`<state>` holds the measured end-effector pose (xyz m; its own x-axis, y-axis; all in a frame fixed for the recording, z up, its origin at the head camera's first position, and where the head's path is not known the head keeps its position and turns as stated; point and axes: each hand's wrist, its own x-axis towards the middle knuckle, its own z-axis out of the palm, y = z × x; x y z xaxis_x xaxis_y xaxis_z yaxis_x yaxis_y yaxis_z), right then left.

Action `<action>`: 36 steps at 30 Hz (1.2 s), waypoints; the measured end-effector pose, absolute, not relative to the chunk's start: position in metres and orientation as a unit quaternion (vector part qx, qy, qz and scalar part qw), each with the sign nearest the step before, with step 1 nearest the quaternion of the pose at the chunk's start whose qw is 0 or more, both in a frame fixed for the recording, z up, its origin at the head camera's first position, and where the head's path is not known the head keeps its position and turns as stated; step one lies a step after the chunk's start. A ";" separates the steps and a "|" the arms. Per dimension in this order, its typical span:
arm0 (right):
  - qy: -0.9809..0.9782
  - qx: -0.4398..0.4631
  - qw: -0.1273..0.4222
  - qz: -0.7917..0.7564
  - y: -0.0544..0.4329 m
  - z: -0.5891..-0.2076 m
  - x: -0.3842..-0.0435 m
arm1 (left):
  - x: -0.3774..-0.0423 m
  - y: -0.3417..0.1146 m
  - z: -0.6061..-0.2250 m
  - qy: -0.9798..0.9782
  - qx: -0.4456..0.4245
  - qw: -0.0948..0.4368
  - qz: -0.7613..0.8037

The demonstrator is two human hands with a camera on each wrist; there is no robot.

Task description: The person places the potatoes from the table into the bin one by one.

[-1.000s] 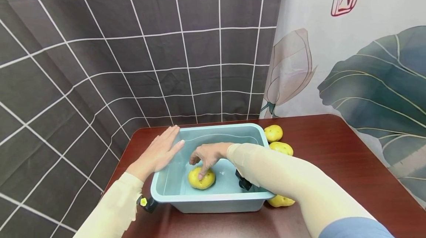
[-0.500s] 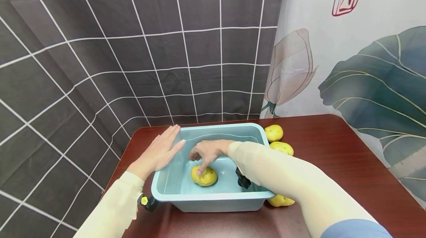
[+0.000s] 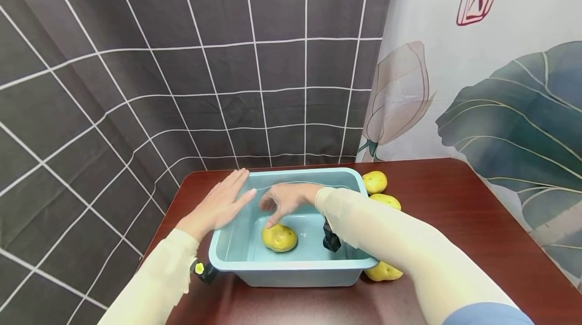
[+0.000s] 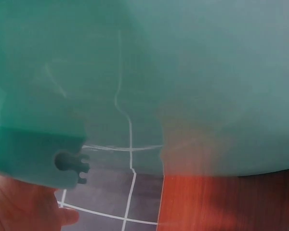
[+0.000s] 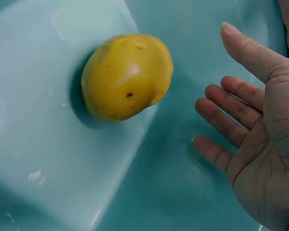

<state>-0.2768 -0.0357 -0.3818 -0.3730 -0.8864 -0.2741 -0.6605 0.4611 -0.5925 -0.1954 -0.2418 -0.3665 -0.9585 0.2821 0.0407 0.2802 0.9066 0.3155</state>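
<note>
A yellow potato [image 3: 279, 238] lies on the floor of a light blue plastic basin [image 3: 295, 266]. Just above and behind it is my right hand [image 3: 287, 199], inside the basin with nothing in its grasp. In the right wrist view the same potato [image 5: 127, 77] sits apart from the spread fingers of the right hand [image 5: 260, 125]. My left hand [image 3: 222, 204] rests along the basin's left rim, its fingers straight. The left wrist view is mostly filled by the basin's outer wall [image 4: 197, 62], with part of the left hand [image 4: 19, 204] at the lower left corner.
Along the basin's right side, several more potatoes [image 3: 375, 182] lie on the reddish-brown table [image 3: 436, 198], some partly hidden by the right sleeve. A dark curtain with a white grid [image 3: 218, 62] hangs behind the table. A small black device [image 3: 331, 239] sits at the right wrist.
My right hand has let go of the potato and risen away from it. The potato has shifted slightly right on the basin floor. The left hand stays on the rim.
</note>
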 end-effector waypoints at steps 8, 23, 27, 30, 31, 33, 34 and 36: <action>0.804 -0.488 0.277 -0.196 -0.031 -0.355 -0.278 | -0.196 -0.242 -0.367 0.977 0.147 0.001 0.155; 0.814 -0.490 0.241 -0.199 -0.005 -0.314 -0.278 | -0.199 -0.240 -0.367 0.977 0.145 0.008 0.155; 0.817 -0.489 0.236 -0.198 0.004 -0.309 -0.275 | -0.199 -0.238 -0.367 0.976 0.147 0.012 0.158; 0.816 -0.493 0.231 -0.196 0.011 -0.305 -0.272 | -0.199 -0.239 -0.368 0.977 0.146 0.010 0.155; 0.815 -0.495 0.230 -0.197 0.013 -0.304 -0.271 | -0.198 -0.239 -0.368 0.977 0.145 0.009 0.154; 0.811 -0.502 0.224 -0.199 0.019 -0.302 -0.268 | -0.198 -0.240 -0.368 0.978 0.142 0.007 0.151; 0.809 -0.507 0.220 -0.202 0.022 -0.302 -0.267 | -0.198 -0.241 -0.367 0.979 0.140 0.007 0.150; 0.805 -0.512 0.214 -0.210 0.030 -0.300 -0.265 | -0.198 -0.241 -0.367 0.978 0.141 0.008 0.152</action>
<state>-0.2647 0.0305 -0.2999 -0.3836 -0.9144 -0.1296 -0.7351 0.3873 -0.5564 -0.1983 -0.2406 -0.3665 -0.9600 0.2787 0.0281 0.2741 0.9140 0.2990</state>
